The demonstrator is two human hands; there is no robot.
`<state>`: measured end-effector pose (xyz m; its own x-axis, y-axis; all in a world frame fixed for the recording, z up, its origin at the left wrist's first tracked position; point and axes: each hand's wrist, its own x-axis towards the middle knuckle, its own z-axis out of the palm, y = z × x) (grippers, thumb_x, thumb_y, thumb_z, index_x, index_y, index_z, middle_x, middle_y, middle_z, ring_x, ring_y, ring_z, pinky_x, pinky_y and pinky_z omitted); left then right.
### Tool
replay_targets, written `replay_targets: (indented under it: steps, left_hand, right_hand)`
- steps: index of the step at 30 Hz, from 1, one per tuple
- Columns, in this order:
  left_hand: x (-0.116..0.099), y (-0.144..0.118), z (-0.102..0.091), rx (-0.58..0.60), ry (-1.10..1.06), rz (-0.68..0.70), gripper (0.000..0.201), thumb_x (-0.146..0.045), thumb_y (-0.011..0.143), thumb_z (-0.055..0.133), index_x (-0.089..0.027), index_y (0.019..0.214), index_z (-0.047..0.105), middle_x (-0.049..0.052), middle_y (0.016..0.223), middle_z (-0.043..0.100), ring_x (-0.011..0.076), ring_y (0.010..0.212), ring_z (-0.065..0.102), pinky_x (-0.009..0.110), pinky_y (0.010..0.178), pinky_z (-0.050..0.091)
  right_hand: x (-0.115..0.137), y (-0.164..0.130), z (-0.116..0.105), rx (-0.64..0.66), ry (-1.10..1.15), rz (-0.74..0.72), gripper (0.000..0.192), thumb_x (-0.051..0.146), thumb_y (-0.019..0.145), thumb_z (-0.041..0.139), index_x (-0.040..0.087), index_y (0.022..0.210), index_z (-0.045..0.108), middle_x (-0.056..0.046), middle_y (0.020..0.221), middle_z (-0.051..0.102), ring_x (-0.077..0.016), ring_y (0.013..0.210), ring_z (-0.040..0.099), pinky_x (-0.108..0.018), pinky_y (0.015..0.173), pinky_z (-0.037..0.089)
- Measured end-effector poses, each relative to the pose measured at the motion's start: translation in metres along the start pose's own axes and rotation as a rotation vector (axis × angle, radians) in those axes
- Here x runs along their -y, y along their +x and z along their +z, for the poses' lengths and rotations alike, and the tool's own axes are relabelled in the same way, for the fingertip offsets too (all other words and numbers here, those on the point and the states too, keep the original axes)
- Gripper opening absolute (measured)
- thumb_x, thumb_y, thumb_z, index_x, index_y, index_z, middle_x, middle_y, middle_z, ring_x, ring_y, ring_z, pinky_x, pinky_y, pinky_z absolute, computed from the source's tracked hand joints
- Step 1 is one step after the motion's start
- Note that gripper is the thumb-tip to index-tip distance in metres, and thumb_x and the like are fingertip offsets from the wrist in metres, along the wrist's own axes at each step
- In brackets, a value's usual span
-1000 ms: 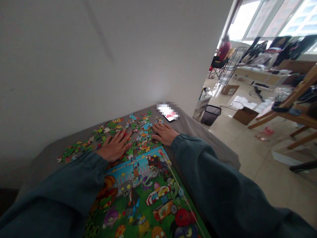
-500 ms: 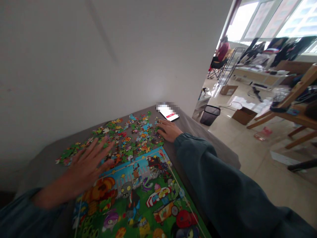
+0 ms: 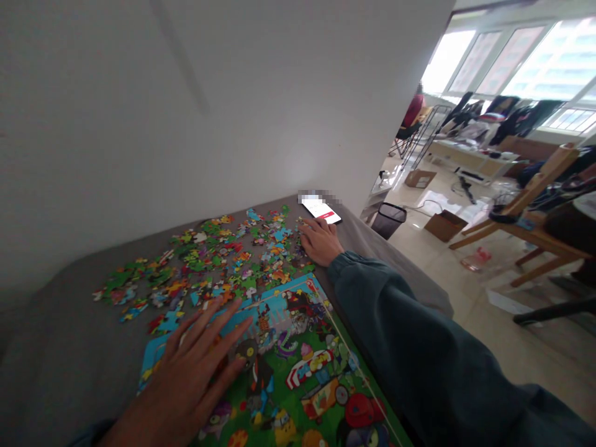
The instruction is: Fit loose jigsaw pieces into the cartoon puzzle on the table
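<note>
A colourful cartoon puzzle board [image 3: 321,347] lies at the front of the grey-covered table [image 3: 60,335]. Beyond its far edge spreads a loose heap of jigsaw pieces [image 3: 205,254]. My left hand [image 3: 195,354] is over the board's upper left part, palm down with the fingers stretched out and apart, holding nothing I can see. Past the board's far right corner, my right hand [image 3: 321,241] rests at the right end of the heap, its fingers spread on or beside the pieces. Whatever lies beneath its fingertips is hidden.
Just past my right hand lies a phone [image 3: 321,210] with a lit screen. A pale wall [image 3: 233,124] borders the table's back. On the floor to the right are a black wastebasket [image 3: 389,220], a cardboard box [image 3: 444,225] and a wooden chair [image 3: 531,230]. A person sits farther off.
My left hand has moved from over the loose pieces towards me and right, onto the board. My right hand stays by the heap's right end. The view has shifted slightly.
</note>
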<state>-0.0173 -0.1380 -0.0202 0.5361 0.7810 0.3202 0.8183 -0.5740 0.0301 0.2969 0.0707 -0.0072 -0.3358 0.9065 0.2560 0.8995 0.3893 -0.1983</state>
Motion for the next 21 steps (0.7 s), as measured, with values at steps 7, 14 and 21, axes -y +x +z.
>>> replay_targets:
  steps: [7, 14, 21]
  left_hand:
    - [-0.013, -0.005, -0.006, 0.046, -0.051, 0.018, 0.059, -0.055, 0.106, 0.048, -0.051, 0.164, 0.036, -0.006, 0.162, 0.057, 0.031, 0.15, 0.052, 0.052, 0.119, 0.05]
    - [-0.021, -0.009, -0.008, 0.094, -0.123, 0.069, 0.056, -0.051, 0.106, 0.049, -0.053, 0.162, 0.038, -0.008, 0.159, 0.059, 0.0286, 0.141, 0.062, 0.051, 0.112, 0.058]
    - [-0.02, -0.008, -0.011, 0.137, -0.176, 0.078, 0.054, -0.049, 0.109, 0.047, -0.05, 0.162, 0.039, -0.008, 0.156, 0.062, 0.0261, 0.138, 0.065, 0.05, 0.114, 0.057]
  right_hand:
    - [0.004, -0.002, -0.001, 0.047, -0.019, 0.051, 0.048, 0.035, 0.109, 0.036, 0.024, 0.144, 0.067, -0.01, 0.156, 0.06, -0.0361, 0.136, 0.048, -0.058, 0.112, 0.038]
    - [0.003, -0.003, 0.0, 0.056, -0.001, 0.057, 0.049, 0.036, 0.109, 0.037, 0.026, 0.147, 0.066, -0.007, 0.16, 0.058, -0.0357, 0.138, 0.047, -0.057, 0.113, 0.038]
    - [0.004, -0.005, -0.003, 0.064, -0.004, 0.052, 0.048, 0.037, 0.11, 0.036, 0.026, 0.146, 0.066, -0.006, 0.161, 0.057, -0.0358, 0.138, 0.046, -0.058, 0.113, 0.037]
